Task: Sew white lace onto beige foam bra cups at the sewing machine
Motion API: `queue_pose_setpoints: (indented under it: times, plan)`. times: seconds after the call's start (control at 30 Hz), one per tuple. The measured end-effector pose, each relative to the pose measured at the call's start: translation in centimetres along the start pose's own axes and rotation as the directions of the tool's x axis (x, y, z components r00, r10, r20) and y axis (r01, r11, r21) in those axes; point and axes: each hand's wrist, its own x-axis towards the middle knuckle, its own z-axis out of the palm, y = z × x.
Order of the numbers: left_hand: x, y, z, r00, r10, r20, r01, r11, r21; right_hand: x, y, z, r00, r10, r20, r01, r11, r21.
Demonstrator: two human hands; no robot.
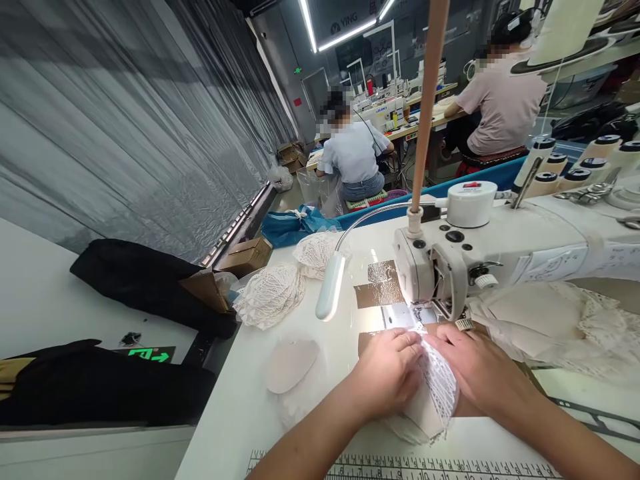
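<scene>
A piece of white lace fabric (441,387) lies under the needle area of a sewing machine (415,267), with a beige cloth layer beneath it. My left hand (393,370) grips its left side, fingers curled with the tips close to the presser foot. On the opposite edge my right hand (470,363) presses and holds the lace, thumb and fingers near the needle. The undersides of both hands' fingers are hidden. Left of my left hand, a beige oval pad (291,365) lies on the white table (235,407).
Stacked lace pieces (273,297) stand at the table's left edge. A lamp (331,287) on a bent neck hangs above the table. More lace and beige fabric (540,313) lies right of the machine. Thread cones (575,177) stand behind. Two people (353,157) sit further back.
</scene>
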Motion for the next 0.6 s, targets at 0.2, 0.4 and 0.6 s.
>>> queue_pose_setpoints:
  times: [0.2,0.4,0.6]
  plan:
    - [0.5,-0.5,0.0,1.000,-0.016,0.013,0.014,0.993,0.114,0.3,-0.4,0.0,0.998,0.052,0.022,-0.051,0.998,-0.032]
    - [1.0,-1.4,0.2,1.000,-0.014,0.022,0.010,0.984,0.175,0.9,-0.6,-0.3,0.998,0.062,0.013,-0.062,0.997,-0.039]
    - [1.9,-3.0,-0.5,0.995,0.044,0.085,-0.059,0.982,0.178,1.2,-0.7,0.0,0.996,0.092,0.007,-0.091,0.993,-0.070]
